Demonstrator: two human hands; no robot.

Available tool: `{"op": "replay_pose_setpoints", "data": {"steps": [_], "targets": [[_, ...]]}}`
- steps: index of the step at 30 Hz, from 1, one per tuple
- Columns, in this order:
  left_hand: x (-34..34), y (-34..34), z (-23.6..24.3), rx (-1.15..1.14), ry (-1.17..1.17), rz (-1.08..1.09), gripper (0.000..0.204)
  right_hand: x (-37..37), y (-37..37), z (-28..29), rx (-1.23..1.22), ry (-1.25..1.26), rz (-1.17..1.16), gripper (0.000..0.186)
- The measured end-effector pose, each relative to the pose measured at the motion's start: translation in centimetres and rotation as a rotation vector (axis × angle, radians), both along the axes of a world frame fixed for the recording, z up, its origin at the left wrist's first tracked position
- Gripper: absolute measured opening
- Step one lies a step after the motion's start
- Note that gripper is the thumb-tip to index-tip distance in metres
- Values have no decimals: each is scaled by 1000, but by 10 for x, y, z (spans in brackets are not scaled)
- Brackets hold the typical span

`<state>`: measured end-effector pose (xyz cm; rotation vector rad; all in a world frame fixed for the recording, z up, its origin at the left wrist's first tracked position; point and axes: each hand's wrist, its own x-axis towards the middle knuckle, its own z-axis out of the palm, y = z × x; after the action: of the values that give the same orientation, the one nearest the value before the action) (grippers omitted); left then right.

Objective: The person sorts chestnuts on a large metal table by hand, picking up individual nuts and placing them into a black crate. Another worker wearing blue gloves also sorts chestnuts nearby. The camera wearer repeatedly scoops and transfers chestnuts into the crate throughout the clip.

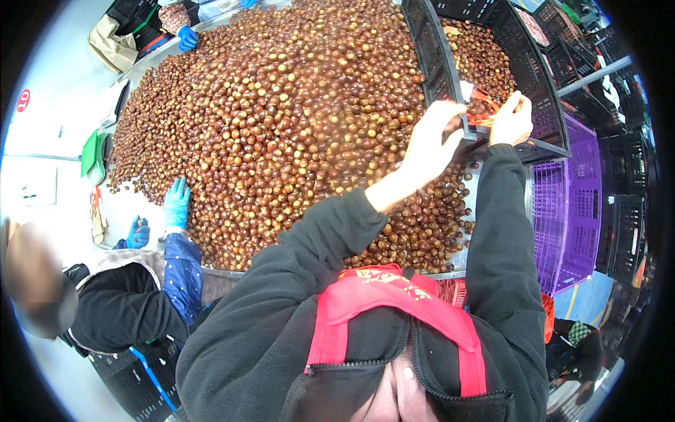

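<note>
At the bench's [125,208] right side, the left hand [430,144] is half-curled, thumb and fingers apart, near the black crate's [430,53] corner; blur hides whether it touches anything. Just right of it, an orange strip [481,121] lies at the crate's near end, and the right hand [512,123] looks pinched on its right end. The strip is probably light, limp and perhaps slick, best taken by its ends between fingertips. From the bench's left edge: a green scoop [91,156], a co-worker's blue-gloved hand [177,204] on the near-left part of the nut pile [267,126], then the crate, holding more nuts [485,60], and a purple crate [582,183] beyond the right edge. The black crate's rim hems in both hands; the round nuts would likely roll if brushed.
</note>
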<state>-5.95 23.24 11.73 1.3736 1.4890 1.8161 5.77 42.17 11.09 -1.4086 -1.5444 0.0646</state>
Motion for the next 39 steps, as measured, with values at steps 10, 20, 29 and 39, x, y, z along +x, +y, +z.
{"op": "replay_pose_setpoints", "data": {"steps": [10,20,29,39], "targets": [[-53,-71,-40,-264,2,168,25,0,10,3,-304,-494,63,37],[-346,-70,-53,-304,566,660,26,0,9,4,-321,-613,158,38],[-333,-79,-84,-487,641,369,40,0,9,7,-351,-622,148,39],[-204,-111,-97,-412,813,447,41,5,11,3,-354,-620,147,39]]}}
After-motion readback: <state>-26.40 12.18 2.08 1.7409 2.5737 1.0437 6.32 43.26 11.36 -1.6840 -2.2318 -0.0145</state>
